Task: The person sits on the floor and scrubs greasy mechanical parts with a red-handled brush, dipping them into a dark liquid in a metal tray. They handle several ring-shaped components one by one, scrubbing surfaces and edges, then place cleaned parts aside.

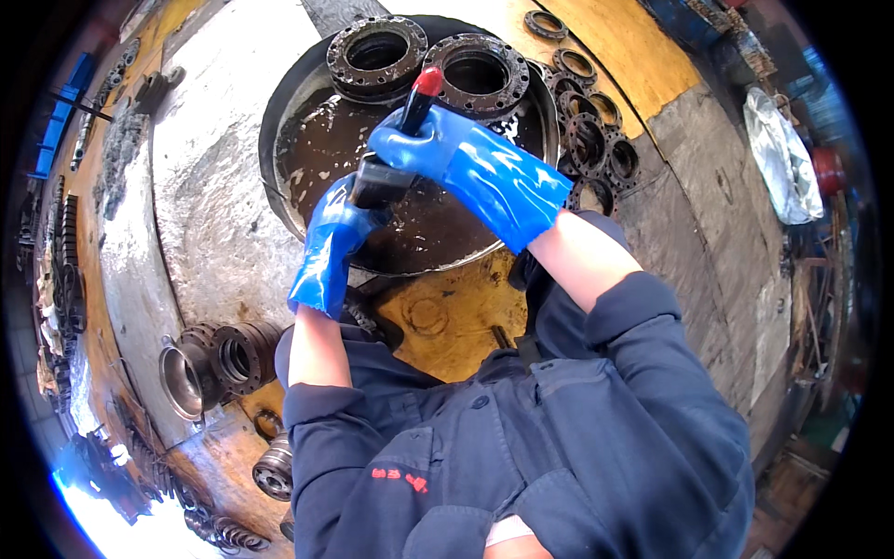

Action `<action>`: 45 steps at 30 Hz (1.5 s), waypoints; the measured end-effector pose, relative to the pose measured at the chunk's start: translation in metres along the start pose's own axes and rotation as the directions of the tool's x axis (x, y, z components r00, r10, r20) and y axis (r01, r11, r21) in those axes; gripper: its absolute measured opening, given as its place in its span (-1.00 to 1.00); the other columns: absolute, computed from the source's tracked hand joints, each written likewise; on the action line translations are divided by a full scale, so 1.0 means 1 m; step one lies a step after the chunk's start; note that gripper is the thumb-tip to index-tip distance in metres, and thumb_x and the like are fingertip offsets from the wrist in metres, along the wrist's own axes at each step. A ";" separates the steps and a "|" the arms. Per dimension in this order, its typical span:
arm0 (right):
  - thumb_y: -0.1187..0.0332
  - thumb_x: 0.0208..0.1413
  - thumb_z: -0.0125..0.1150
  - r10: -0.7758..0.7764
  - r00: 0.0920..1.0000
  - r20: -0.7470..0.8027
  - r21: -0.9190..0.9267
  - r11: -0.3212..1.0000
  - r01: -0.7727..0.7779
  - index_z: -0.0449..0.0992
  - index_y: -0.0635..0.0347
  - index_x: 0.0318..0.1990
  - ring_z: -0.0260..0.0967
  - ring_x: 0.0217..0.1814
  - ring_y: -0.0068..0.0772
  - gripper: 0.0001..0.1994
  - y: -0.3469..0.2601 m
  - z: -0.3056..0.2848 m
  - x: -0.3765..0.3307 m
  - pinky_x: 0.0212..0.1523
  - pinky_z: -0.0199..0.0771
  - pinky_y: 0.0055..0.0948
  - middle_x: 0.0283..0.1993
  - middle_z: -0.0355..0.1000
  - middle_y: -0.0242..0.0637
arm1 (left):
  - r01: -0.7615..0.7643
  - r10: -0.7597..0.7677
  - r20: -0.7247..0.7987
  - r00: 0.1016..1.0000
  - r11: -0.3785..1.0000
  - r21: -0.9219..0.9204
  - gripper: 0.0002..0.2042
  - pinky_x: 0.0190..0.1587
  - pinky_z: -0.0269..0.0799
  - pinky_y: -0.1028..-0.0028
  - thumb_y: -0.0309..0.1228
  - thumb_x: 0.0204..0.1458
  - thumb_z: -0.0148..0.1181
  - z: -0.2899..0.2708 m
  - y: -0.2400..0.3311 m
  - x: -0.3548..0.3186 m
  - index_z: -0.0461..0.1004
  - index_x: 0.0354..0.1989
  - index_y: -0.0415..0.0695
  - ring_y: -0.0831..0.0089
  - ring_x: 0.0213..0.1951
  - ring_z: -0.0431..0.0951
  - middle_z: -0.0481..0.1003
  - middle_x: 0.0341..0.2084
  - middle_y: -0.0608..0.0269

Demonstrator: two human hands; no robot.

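Both my hands wear blue rubber gloves. My right hand [414,147] grips the black handle of a brush [419,93] that has a red tip. Below it, my left hand [349,219] closes around the dark bristle end of the same brush [380,184]. The two hands meet above a large round black basin [279,112] filled with dark, oily liquid [326,140]. On the basin's far rim rest two rusty ring-shaped metal flanges [376,53] [478,73] with bolt holes.
Several smaller metal rings [591,140] lie in a row right of the basin. Cylindrical flanged parts [219,359] lie on the floor at lower left, more below [275,470]. A crumpled plastic bag [782,158] sits at right. Yellow-painted floor patches surround the grey concrete.
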State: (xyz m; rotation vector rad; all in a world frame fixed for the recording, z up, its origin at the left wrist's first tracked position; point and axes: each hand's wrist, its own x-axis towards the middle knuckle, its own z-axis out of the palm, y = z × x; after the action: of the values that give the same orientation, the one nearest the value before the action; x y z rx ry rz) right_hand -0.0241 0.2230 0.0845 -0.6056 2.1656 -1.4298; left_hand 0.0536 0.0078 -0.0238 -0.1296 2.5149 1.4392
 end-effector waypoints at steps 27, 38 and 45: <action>-0.03 0.16 0.22 0.398 0.878 -0.266 -0.154 0.882 -0.446 0.71 0.11 0.01 0.62 0.13 0.07 -0.54 0.086 -0.033 -0.010 0.21 0.58 -0.12 0.03 0.67 -0.05 | 0.126 -0.096 -0.141 0.985 0.967 0.222 -0.39 0.00 0.60 0.29 -0.28 -0.12 0.52 0.002 0.054 -0.017 0.59 0.17 -0.23 0.27 -0.10 0.72 0.71 -0.15 0.05; -0.22 0.14 0.23 0.326 0.899 -0.292 -0.040 0.935 -0.352 0.71 0.01 0.02 0.64 0.09 -0.03 -0.46 0.107 -0.063 0.001 0.22 0.61 -0.16 -0.01 0.69 -0.13 | 0.110 -0.275 0.044 0.960 0.520 0.847 -0.53 0.01 0.52 0.16 -0.27 -0.07 0.49 0.022 0.118 0.050 0.61 0.00 -0.28 -0.01 -0.07 0.67 0.67 -0.14 -0.12; -0.08 0.14 0.22 0.176 0.924 -0.339 0.369 0.929 -0.042 0.71 0.05 -0.02 0.66 0.03 -0.04 -0.54 0.177 -0.060 0.080 0.17 0.61 -0.17 -0.09 0.70 -0.13 | 0.030 -0.363 0.212 0.907 0.558 0.829 -0.56 -0.12 0.48 0.16 -0.30 -0.07 0.50 0.018 0.121 0.075 0.59 -0.07 -0.32 0.20 -0.21 0.62 0.64 -0.28 -0.08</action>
State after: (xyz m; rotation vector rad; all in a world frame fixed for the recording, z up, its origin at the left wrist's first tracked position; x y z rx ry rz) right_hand -0.1415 0.2816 -0.0704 -0.0821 2.0799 -1.9331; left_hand -0.0392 0.0882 0.0501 0.0226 2.4524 0.0715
